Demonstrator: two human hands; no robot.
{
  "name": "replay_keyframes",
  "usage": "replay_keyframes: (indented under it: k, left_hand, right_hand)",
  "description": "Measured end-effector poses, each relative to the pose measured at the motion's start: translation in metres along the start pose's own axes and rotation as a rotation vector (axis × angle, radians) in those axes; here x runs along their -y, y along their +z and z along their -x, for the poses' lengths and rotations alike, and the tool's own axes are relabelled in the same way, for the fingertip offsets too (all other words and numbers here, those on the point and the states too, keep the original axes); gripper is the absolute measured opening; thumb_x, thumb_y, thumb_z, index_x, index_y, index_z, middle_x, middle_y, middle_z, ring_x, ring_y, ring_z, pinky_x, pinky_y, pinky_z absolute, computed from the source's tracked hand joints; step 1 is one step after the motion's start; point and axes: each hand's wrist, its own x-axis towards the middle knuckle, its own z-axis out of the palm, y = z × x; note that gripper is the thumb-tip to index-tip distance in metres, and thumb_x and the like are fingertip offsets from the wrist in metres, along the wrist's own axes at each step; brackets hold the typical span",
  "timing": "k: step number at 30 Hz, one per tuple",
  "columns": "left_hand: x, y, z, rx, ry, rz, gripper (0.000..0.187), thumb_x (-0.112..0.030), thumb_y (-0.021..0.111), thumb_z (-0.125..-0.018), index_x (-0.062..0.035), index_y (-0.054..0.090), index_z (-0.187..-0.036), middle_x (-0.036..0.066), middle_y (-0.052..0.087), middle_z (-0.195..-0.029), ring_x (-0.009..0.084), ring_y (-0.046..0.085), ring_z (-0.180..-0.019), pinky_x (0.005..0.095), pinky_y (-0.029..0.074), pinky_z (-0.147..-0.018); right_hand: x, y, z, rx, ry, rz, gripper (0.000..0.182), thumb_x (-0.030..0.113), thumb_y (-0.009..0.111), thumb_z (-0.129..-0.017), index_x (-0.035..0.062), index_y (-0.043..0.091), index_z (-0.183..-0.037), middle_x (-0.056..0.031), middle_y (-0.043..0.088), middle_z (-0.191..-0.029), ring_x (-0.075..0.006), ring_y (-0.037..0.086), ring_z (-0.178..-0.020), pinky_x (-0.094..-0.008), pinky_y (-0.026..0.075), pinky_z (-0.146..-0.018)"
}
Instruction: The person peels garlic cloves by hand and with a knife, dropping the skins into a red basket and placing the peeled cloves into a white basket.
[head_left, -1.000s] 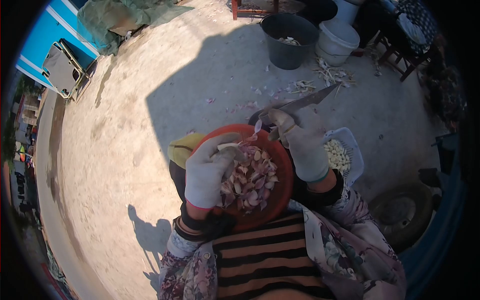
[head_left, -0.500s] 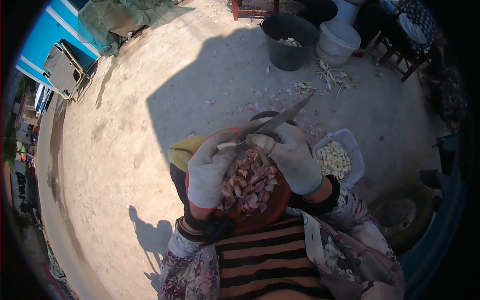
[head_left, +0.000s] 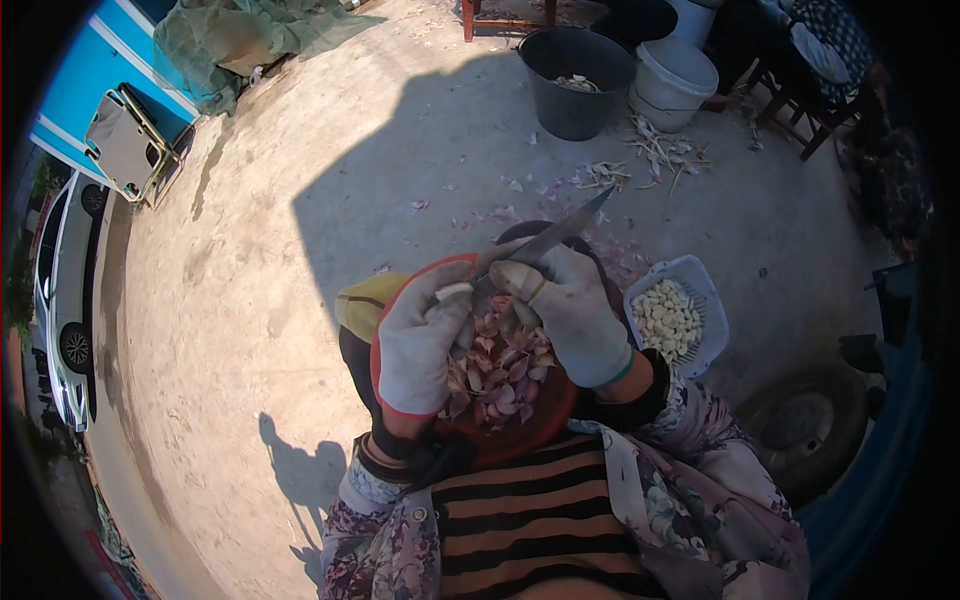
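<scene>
Both my hands wear pale work gloves and meet above a red bowl (head_left: pixel 548 428) in my lap. My left hand (head_left: pixel 415 345) is closed, pinching a whitish garlic clove (head_left: pixel 453 291) between thumb and fingers. In my right hand (head_left: pixel 575 315) is a knife (head_left: pixel 562 234), its blade pointing up and away to the right; the glove hides the handle. The right thumb is close to the clove. Unpeeled pinkish garlic cloves (head_left: pixel 500 385) fill the bowl beneath. To the right, a white plastic basket (head_left: pixel 713 335) contains peeled garlic cloves (head_left: pixel 667 318).
Ahead stand a dark bucket (head_left: pixel 575 108) and a white bucket (head_left: pixel 672 88), with garlic stalks (head_left: pixel 665 152) and skins scattered nearby. A wheel (head_left: pixel 805 430) lies at right. A person (head_left: pixel 830 55) sits at top right. Far left are a folding chair (head_left: pixel 125 145) and a car (head_left: pixel 72 300).
The knife has shifted slightly left, with its blade tip a little nearer. A car has come into view at far left. Both hands keep their grips.
</scene>
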Motion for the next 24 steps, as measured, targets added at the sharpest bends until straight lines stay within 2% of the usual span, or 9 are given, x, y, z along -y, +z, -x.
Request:
replay_keyframes:
  k: [4, 7, 10, 13, 16, 19, 22, 24]
  left_hand:
    - [-0.006, -0.003, -0.001, 0.0, -0.033, -0.003, 0.026, -0.01, 0.052, -0.099, 0.0041, 0.056, -0.12, 0.007, 0.065, -0.084, 0.0051, 0.045, -0.052, 0.0195, 0.031, -0.045]
    - [0.004, -0.008, -0.002, -0.022, -0.018, 0.023, 0.021, -0.012, 0.052, -0.098, 0.0028, 0.056, -0.113, 0.009, 0.067, -0.087, 0.0056, 0.043, -0.05, 0.0199, 0.029, -0.043]
    - [0.0, -0.004, 0.002, 0.008, -0.001, 0.045, 0.02, -0.014, 0.052, -0.098, 0.0017, 0.056, -0.11, 0.008, 0.066, -0.086, 0.0063, 0.043, -0.051, 0.0198, 0.03, -0.044]
    - [0.006, -0.011, -0.001, 0.085, -0.037, 0.081, 0.022, -0.016, 0.054, -0.098, 0.002, 0.055, -0.111, 0.007, 0.065, -0.085, 0.0065, 0.043, -0.053, 0.0198, 0.031, -0.045]
    - [0.008, -0.013, -0.002, 0.125, -0.046, 0.298, 0.026, -0.02, 0.058, -0.096, 0.0024, 0.056, -0.11, 0.006, 0.063, -0.083, 0.0066, 0.044, -0.054, 0.0197, 0.031, -0.047]
    - [0.008, -0.015, -0.006, 0.206, -0.074, 0.303, 0.028, -0.021, 0.059, -0.094, 0.0025, 0.056, -0.109, 0.006, 0.063, -0.084, 0.0063, 0.043, -0.054, 0.0191, 0.031, -0.047]
    - [0.006, -0.013, -0.005, 0.099, -0.101, -0.09, 0.029, -0.018, 0.057, -0.093, 0.0029, 0.056, -0.113, 0.007, 0.062, -0.084, 0.0057, 0.043, -0.053, 0.0185, 0.031, -0.048]
    - [-0.002, -0.007, -0.002, 0.107, -0.113, -0.119, 0.03, -0.016, 0.056, -0.092, 0.0032, 0.056, -0.116, 0.007, 0.062, -0.083, 0.0052, 0.042, -0.053, 0.0185, 0.03, -0.048]
  right_hand:
    - [0.007, 0.004, 0.003, -0.053, -0.03, 0.14, 0.018, 0.014, 0.061, -0.097, 0.0005, 0.067, -0.107, -0.0031, 0.068, -0.079, -0.006, 0.059, -0.064, -0.0222, 0.046, -0.055]
    - [0.011, 0.008, 0.006, -0.037, -0.049, 0.218, 0.019, 0.012, 0.061, -0.096, -0.0009, 0.065, -0.109, -0.004, 0.066, -0.085, -0.0057, 0.054, -0.062, -0.0227, 0.048, -0.057]
    - [0.01, 0.008, 0.005, -0.063, -0.044, 0.21, 0.017, 0.011, 0.061, -0.096, 0.0001, 0.066, -0.108, -0.0041, 0.067, -0.086, -0.0058, 0.057, -0.064, -0.0218, 0.047, -0.057]
    - [-0.002, 0.006, 0.004, -0.092, -0.087, 0.114, 0.016, 0.01, 0.06, -0.096, 0.0002, 0.066, -0.106, -0.0047, 0.067, -0.086, -0.0067, 0.059, -0.063, -0.022, 0.047, -0.057]
    - [-0.001, 0.003, 0.002, -0.078, -0.153, 0.219, 0.015, 0.01, 0.063, -0.095, -0.0013, 0.066, -0.104, -0.0052, 0.068, -0.08, -0.0095, 0.064, -0.067, -0.0255, 0.052, -0.061]
    - [0.004, 0.01, 0.005, -0.088, -0.096, 0.225, 0.016, 0.01, 0.064, -0.094, -0.0014, 0.066, -0.104, -0.0065, 0.068, -0.077, -0.0099, 0.064, -0.065, -0.026, 0.052, -0.059]
    - [0.004, 0.009, 0.005, -0.05, -0.151, 0.305, 0.014, 0.01, 0.065, -0.094, -0.0012, 0.068, -0.103, -0.0074, 0.069, -0.077, -0.0097, 0.064, -0.065, -0.0256, 0.051, -0.059]
    - [0.002, 0.009, 0.005, -0.09, -0.161, 0.282, 0.013, 0.009, 0.066, -0.093, -0.0012, 0.069, -0.101, -0.0076, 0.069, -0.078, -0.0096, 0.063, -0.065, -0.0256, 0.051, -0.058]
